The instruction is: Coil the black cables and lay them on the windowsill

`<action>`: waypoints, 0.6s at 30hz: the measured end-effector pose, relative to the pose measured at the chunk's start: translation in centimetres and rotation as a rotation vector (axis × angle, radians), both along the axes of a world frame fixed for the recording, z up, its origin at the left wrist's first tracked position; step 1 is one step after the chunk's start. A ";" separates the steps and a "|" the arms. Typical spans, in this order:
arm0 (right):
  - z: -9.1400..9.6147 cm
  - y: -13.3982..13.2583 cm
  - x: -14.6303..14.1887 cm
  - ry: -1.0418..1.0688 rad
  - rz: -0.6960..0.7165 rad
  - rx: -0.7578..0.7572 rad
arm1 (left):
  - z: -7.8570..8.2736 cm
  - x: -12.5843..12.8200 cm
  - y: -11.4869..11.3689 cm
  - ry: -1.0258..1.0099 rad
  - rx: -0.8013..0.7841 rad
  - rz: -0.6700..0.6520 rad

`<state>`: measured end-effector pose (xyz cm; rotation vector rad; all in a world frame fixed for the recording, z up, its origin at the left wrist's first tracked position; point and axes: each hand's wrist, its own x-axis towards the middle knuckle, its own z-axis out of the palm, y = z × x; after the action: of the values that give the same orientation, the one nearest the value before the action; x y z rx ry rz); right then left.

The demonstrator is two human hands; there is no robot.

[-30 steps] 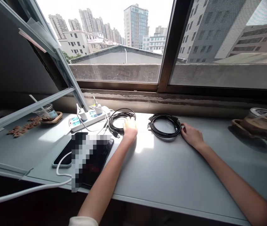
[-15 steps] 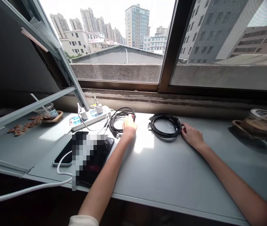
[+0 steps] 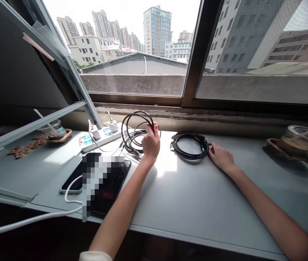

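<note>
My left hand (image 3: 150,143) is closed on a coil of black cable (image 3: 134,131) and holds part of it lifted off the grey sill (image 3: 186,195); the loops stand up and spread apart. A second black cable coil (image 3: 190,145) lies flat to the right. Beside that coil's right edge my right hand (image 3: 221,158) rests on the sill, its fingers touching or just short of the coil and loosely curled.
A white power strip (image 3: 99,137) with chargers lies behind the lifted coil. Two phones (image 3: 107,181) lie at the left front with a white cable (image 3: 29,219). A lidded cup (image 3: 300,139) stands far right, a jar (image 3: 53,127) and small brown pieces (image 3: 20,150) far left. The window frame (image 3: 194,58) rises behind.
My left hand went from lying flat on the left coil to gripping it and raising part of it, so the loops now stand up. The right hand has stayed put.
</note>
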<state>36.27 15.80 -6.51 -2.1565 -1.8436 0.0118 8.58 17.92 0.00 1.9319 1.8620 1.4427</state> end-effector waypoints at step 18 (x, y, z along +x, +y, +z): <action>-0.1 0.0 0.0 0.009 -0.002 -0.001 | -2.9 0.9 -0.6 0.299 -0.424 -0.135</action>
<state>36.26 15.82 -6.58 -2.1549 -1.8367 0.0223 9.44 17.27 -2.93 2.0791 1.9067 0.6760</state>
